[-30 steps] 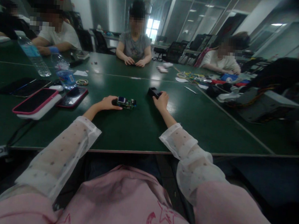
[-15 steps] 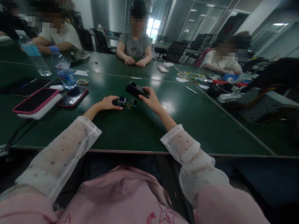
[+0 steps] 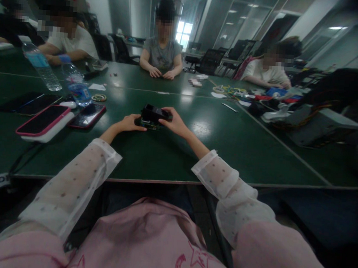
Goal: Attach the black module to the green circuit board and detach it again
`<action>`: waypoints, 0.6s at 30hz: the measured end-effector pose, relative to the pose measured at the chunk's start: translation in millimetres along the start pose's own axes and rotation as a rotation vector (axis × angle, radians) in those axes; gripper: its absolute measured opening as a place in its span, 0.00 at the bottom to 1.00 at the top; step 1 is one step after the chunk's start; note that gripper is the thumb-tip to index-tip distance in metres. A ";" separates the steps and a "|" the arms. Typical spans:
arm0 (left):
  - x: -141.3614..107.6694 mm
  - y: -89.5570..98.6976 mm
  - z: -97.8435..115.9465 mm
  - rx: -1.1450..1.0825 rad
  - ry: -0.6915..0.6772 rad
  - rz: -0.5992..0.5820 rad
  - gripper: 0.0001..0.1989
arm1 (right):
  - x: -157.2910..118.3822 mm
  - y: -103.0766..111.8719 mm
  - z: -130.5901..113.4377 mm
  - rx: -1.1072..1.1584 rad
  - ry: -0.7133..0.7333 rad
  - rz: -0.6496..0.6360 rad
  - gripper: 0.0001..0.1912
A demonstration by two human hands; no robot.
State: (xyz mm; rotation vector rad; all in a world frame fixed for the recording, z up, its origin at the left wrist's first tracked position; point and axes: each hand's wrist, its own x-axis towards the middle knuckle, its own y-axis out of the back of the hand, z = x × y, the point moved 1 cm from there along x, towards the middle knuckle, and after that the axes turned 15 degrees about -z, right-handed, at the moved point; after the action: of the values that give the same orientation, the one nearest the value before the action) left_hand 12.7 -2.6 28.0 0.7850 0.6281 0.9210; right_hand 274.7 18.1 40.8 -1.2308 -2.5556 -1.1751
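Observation:
My left hand (image 3: 130, 123) grips the left end of a small green circuit board (image 3: 150, 126), thumb along its near side. Most of the board is hidden under a black plastic cover (image 3: 154, 113), including the small screen on it. From the right, my right hand (image 3: 174, 122) is closed on the cover, fingers on top and thumb at the near edge. The cover sits directly over the board; whether the two touch cannot be made out.
Left of my hands lie a pink-rimmed phone (image 3: 45, 119) on a white object, another phone (image 3: 88, 115), a tape roll (image 3: 99, 98) and two water bottles (image 3: 79, 91). Right are a thin metallic tool (image 3: 230, 107) and a grey metal box (image 3: 323, 123) with wires. Several people sit around the table.
My right hand has moved left and slightly down, bringing the black cover from above and right of the circuit board to over it. My left hand stays in place.

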 end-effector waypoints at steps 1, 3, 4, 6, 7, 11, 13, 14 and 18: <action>-0.2 0.0 -0.2 -0.007 0.012 0.005 0.39 | -0.3 -0.3 -1.2 0.002 0.003 -0.007 0.35; -0.6 0.1 -0.4 -0.015 0.037 0.014 0.39 | -1.0 -1.1 -3.1 -0.002 0.010 -0.019 0.34; -0.7 0.2 -0.5 -0.018 0.043 0.012 0.39 | -1.3 -1.6 -3.7 -0.009 0.012 -0.023 0.34; -0.4 0.5 -0.7 -0.024 0.040 0.001 0.39 | -1.8 -1.9 -4.4 -0.033 0.017 -0.025 0.33; -0.1 0.5 -1.0 -0.027 0.032 -0.005 0.39 | -2.0 -1.7 -4.9 -0.051 0.021 -0.026 0.32; 1.6 0.1 -3.3 -0.025 0.010 0.000 0.37 | -2.9 1.2 -11.0 -0.142 0.043 -0.029 0.29; 2.0 -0.1 -3.9 -0.007 0.022 0.013 0.38 | -3.5 2.0 -14.6 -0.194 0.048 -0.046 0.28; 2.0 -0.1 -3.8 -0.001 0.031 0.018 0.39 | -3.8 1.8 -15.6 -0.216 0.048 -0.064 0.27; 0.3 1.4 0.7 0.005 0.052 -0.001 0.41 | -5.1 -3.1 -10.3 -0.244 0.033 -0.189 0.26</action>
State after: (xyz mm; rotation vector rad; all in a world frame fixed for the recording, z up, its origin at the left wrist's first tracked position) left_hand 12.7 -2.1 29.4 0.7672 0.6763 0.9412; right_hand 273.4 6.8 44.3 -1.0139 -2.6122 -1.5723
